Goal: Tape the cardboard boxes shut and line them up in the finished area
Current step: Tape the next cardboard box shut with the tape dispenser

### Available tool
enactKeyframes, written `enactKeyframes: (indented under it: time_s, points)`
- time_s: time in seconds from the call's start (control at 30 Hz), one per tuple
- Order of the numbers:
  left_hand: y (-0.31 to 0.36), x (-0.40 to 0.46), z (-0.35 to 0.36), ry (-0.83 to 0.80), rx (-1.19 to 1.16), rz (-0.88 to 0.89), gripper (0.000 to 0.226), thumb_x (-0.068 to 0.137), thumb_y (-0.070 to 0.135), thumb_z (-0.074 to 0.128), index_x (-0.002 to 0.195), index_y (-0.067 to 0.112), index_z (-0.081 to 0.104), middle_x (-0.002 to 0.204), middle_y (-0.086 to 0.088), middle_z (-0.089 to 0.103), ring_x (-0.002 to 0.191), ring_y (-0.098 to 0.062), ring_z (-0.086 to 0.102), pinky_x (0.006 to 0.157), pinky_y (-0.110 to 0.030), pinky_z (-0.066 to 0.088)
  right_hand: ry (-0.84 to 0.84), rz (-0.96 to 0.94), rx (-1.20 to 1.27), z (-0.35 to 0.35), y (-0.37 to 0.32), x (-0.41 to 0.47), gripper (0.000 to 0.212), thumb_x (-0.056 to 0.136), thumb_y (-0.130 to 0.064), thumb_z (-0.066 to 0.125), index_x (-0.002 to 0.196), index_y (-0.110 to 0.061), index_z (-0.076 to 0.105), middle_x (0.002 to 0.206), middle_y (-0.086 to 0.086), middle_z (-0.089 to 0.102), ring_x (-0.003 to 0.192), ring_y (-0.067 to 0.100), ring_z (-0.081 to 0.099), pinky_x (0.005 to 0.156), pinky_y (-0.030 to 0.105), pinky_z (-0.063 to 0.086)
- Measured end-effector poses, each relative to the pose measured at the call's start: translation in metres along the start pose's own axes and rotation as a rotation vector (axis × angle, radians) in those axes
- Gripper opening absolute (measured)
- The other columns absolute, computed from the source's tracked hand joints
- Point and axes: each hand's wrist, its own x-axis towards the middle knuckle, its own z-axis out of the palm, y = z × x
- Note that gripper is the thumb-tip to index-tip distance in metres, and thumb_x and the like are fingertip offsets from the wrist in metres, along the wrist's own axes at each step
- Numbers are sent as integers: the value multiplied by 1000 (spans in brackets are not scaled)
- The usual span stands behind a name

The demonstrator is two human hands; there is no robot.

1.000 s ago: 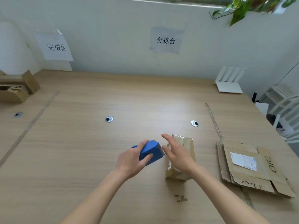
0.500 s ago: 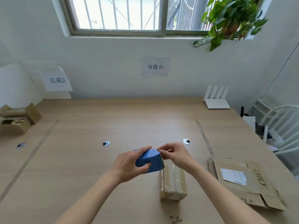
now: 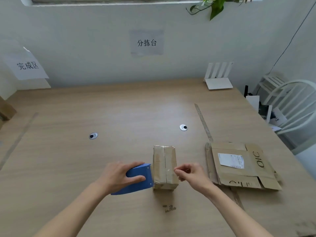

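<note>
A small brown cardboard box [image 3: 164, 165] lies on the wooden table [image 3: 119, 113] in front of me, with a seam running along its top. My left hand [image 3: 118, 176] grips a blue tape dispenser [image 3: 139, 181] pressed against the box's left side. My right hand [image 3: 191, 174] hovers at the box's right side with thumb and forefinger pinched together, apparently on a strip of clear tape stretched over the box; the tape itself is hard to see.
A flattened cardboard box [image 3: 239, 166] with a white label lies to the right. A white router [image 3: 218, 77] stands at the back right, a white chair [image 3: 290, 106] beyond the table's right edge. Wall signs [image 3: 27, 65] hang behind. More cardboard [image 3: 6, 110] sits at the far left.
The dispenser has dropped from above the box's far end to its left side. My right hand has pulled away to the box's right side. The camera tilted downward.
</note>
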Motion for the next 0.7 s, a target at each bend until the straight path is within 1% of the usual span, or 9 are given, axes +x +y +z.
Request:
enactKeyframes:
  time_s: [0.13,0.2,0.27,0.33,0.43,0.5,0.6,0.7]
  points:
    - [-2,-6,21,-60,-4,-5,62,76,84,37,133,61,44,79,30,57,70,-5,56,62,-19,42,34,67,45,6,29,-11,8,91,-9,73,88,-13,79,75,7,75,66,11,65,68,21,55]
    - [-12,-9,27,-66,-3,-31,66,72,87,33,132,60,45,84,28,61,73,-5,58,65,-21,45,80,87,49,2,41,-11,6,91,-11,73,88,-14,78,75,9,75,66,12,66,70,23,55]
    - [-21,-12,31,-59,-5,-60,68,71,88,32,131,60,48,93,27,67,77,-4,60,69,-25,49,70,99,14,-4,51,-12,4,91,-16,74,89,-16,78,76,8,75,67,12,67,73,28,56]
    - [-22,-11,32,-53,5,-63,68,70,89,31,129,60,49,96,25,68,78,-4,60,69,-26,50,54,113,25,-7,54,-11,4,90,-18,75,92,-18,78,76,5,75,68,12,68,75,29,59]
    - [-22,-8,33,-55,11,-82,69,69,89,32,128,59,51,96,24,69,77,-3,60,69,-27,50,37,117,104,-6,54,-10,17,90,-15,76,105,-20,75,77,3,68,73,13,67,78,30,61]
    - [-25,-8,32,-53,24,-85,70,68,90,31,128,60,51,94,25,68,77,-3,60,69,-27,51,25,120,137,-5,57,-10,24,89,-12,77,112,-18,72,78,3,68,77,16,68,81,32,61]
    - [-28,-8,31,-44,22,-89,71,68,91,30,128,60,50,95,25,68,76,-2,60,68,-26,50,37,129,213,-2,59,-11,27,88,-9,77,114,-13,68,80,6,71,79,21,73,75,30,61]
    - [-26,-6,29,-43,27,-97,72,67,91,28,128,60,51,94,25,67,77,-4,60,68,-26,50,66,137,225,1,59,-11,25,89,-5,76,111,-11,67,77,4,70,74,21,74,68,26,58]
